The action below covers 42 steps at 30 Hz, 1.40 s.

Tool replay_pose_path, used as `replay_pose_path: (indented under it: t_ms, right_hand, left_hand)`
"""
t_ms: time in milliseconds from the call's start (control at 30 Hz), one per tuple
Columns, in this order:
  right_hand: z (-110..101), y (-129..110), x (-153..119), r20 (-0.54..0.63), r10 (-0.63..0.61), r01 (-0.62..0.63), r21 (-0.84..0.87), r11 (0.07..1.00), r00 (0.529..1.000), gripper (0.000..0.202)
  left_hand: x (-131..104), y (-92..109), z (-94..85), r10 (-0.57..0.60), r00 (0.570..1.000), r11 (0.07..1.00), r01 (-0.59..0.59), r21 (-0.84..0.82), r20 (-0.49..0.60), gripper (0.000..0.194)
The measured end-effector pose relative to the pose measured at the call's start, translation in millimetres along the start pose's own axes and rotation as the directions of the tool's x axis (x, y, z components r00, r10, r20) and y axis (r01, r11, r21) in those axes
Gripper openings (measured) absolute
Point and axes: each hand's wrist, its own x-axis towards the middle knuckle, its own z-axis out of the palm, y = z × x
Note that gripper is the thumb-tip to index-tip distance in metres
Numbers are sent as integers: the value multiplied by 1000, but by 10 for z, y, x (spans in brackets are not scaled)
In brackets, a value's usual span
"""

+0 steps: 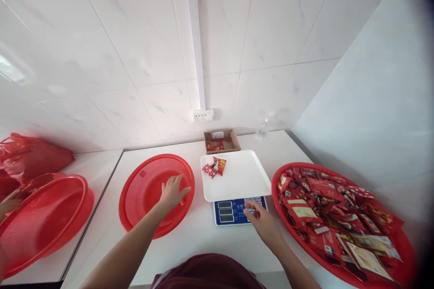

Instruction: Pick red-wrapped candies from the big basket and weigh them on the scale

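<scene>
My left hand [174, 192] hovers over the red mesh basket [135, 203], fingers spread, with nothing visible in it. A small red piece shows beneath its thumb in the basket. My right hand [260, 217] is above the blue keypad of the scale [226, 212], its fingers curved and apart, holding nothing. On the scale's white tray [242, 176] lie a few small red packets [219, 165], near its left edge. At the right stands a large red basket [280, 210] full of mostly red snack packets [325, 189].
A cardboard box [233, 144] with red packets stands behind the tray. A clear plastic container [263, 127] is near the wall. At the left are another red basket [77, 235], a red plastic bag [44, 156] and another person's hand.
</scene>
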Motion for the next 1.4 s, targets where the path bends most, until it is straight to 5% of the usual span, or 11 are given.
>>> replay_pose_path:
  t_ms: [200,333,500,700,900,1033,1133,1200,1267,1333,1400]
  right_hand:
    - [-5,243,-86,-13,47,-47,31,998,999,43]
    - [66,244,-135,-12,11,-11,-5,1000,1000,42]
    - [87,359,-208,7,50,-49,-48,998,999,36]
    - [85,327,-207,56,172,-177,125,976,984,38]
    - [134,-10,16,215,341,-402,413,817,915,44]
    - [279,-293,325,159,250,-285,728,623,955,44]
    - [355,-500,479,118,117,-161,848,505,986,48]
    - [314,-573,507,120,37,-121,836,536,992,55]
    - [169,-566,480,48,-19,-23,749,662,999,61]
    - [-76,-469,418,-151,-108,172,517,838,983,64]
    - [-380,-278,352,-361,-271,331,114,937,892,63]
  left_hand:
    - [473,641,456,351,918,931,-363,30,184,64]
    - [789,873,667,345,911,937,-348,-28,227,56]
    - [930,918,749,339,927,939,-323,-115,162,29]
    - [597,742,517,335,942,927,-332,-175,-13,35]
    - [-31,84,114,199,951,976,-215,-45,-236,36]
    - [-319,-265,45,4,975,989,29,147,-220,42]
    - [-416,-335,132,-54,984,962,97,254,-172,50]
    - [-432,-318,224,-27,990,958,66,281,-141,51]
    - [-426,-282,321,22,993,952,16,307,-119,50]
    - [-412,-248,409,73,992,940,-34,338,-101,48]
    - [-399,-219,482,122,988,928,-81,363,-91,47]
